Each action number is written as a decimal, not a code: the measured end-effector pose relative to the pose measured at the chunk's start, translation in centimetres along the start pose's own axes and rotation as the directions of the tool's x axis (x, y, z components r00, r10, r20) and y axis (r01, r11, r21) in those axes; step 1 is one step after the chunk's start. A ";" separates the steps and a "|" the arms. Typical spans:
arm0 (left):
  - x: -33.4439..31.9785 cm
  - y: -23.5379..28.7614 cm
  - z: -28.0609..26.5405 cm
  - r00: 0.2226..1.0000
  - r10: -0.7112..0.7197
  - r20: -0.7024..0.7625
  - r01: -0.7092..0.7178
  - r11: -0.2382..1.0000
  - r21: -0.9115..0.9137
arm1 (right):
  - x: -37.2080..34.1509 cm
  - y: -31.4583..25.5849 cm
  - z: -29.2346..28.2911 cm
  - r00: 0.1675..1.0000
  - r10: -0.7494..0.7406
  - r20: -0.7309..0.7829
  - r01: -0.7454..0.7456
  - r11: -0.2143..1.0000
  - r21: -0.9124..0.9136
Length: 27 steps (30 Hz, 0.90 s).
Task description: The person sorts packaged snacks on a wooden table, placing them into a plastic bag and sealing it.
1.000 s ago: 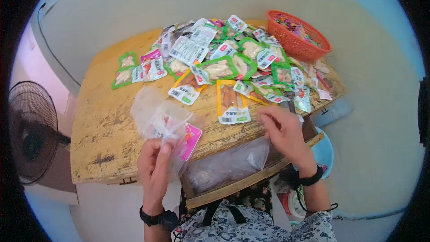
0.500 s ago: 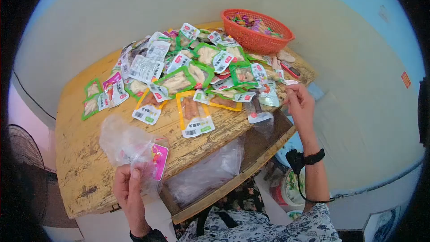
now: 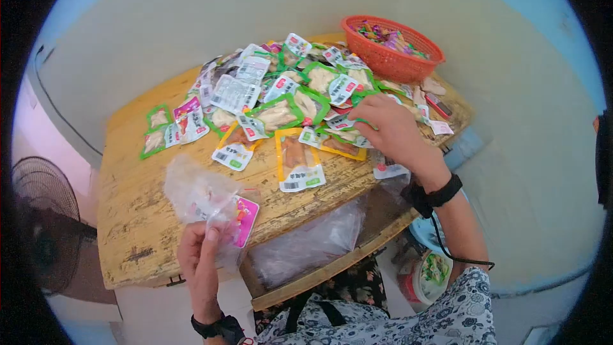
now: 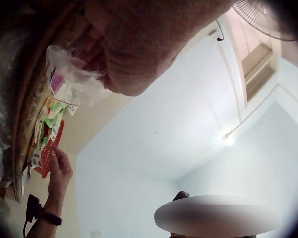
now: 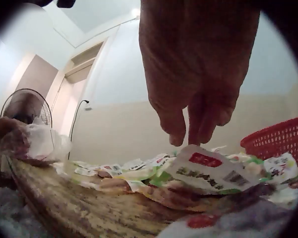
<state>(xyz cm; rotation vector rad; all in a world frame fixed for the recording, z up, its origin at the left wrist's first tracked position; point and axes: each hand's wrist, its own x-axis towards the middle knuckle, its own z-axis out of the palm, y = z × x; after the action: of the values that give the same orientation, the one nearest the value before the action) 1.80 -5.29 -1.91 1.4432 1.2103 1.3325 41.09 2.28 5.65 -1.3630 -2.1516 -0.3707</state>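
Table point(image 3: 137, 217), worn yellow wood; far edge lost behind the packets. Heap of packets point(image 3: 278, 112) across its back and middle, overlapping so much that most lie partly covered; lowest layer cannot be made out. Fan point(image 3: 45, 201) at far left, its base out of sight. Drawer point(image 3: 338, 273) pulled out at the front; clear plastic point(image 3: 306, 239) inside, folds too tangled to separate. Red basket point(image 3: 389, 62) at the back right, wrapped pieces in it too small to read.

Right hand point(image 3: 399, 131): over the heap's right front, back of the hand up, wrist above the drawer's right end, fingers bent down and hiding what lies beneath. From the right wrist, fingertips point down at the top edge of a white-and-red packet point(image 5: 206, 171); whether they pinch it or only reach it, cannot tell.

Left hand point(image 3: 203, 259): low at the table's front edge, thumb uppermost, pinching a clear bag point(image 3: 195, 182) that spreads ahead of it over the wood. Very dark in the left wrist view, fingers barely separable. Pink packet point(image 3: 248, 217) at the bag's right side, just beyond the thumb, partly veiled by film; its print is unreadable.
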 end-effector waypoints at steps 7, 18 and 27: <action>-0.1 0.1 0.1 0.998 0.009 0.054 -0.002 0.991 -0.131 | 6.4 -0.6 4.0 0.994 -0.073 0.085 0.058 0.984 0.171; 0.1 1.2 -1.3 0.989 -0.008 0.150 0.020 0.997 -0.079 | 17.7 -4.6 13.0 0.986 -0.098 0.137 0.118 0.983 -0.143; 0.1 0.6 -1.6 0.981 0.017 0.193 0.007 0.992 -0.123 | 18.8 -6.5 17.9 0.998 0.053 0.046 -0.041 0.974 -0.223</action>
<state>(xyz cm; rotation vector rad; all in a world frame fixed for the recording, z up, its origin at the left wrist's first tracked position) 0.28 -5.38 -1.17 1.4514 0.9821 1.2168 23.62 22.33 2.71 -1.5587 -2.1669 -0.5781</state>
